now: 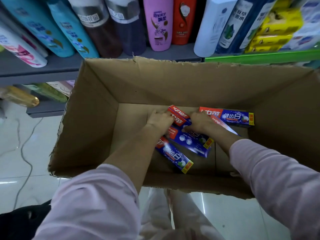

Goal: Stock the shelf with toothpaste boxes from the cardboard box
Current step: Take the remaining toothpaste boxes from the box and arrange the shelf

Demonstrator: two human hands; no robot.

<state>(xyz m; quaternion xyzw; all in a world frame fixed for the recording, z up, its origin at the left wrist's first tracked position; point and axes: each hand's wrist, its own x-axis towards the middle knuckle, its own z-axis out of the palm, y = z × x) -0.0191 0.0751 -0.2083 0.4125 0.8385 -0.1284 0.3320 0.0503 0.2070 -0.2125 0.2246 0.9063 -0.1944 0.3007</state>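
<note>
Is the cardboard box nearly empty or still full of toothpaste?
Nearly empty. Only a few toothpaste boxes lie on the bare bottom of the cardboard box, where both hands reach.

Left hand (160,119) and right hand (199,122) reach down, fingers curled.

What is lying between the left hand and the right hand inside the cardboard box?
In the head view, a red-ended toothpaste box lies between the left hand and right hand; both touch it.

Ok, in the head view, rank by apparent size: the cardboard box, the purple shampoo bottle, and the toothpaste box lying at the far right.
1. cardboard box, by far the largest.
2. purple shampoo bottle, top cut off by the frame.
3. far-right toothpaste box, smallest, though it lies deep in the cardboard box, farther from the camera.
</note>
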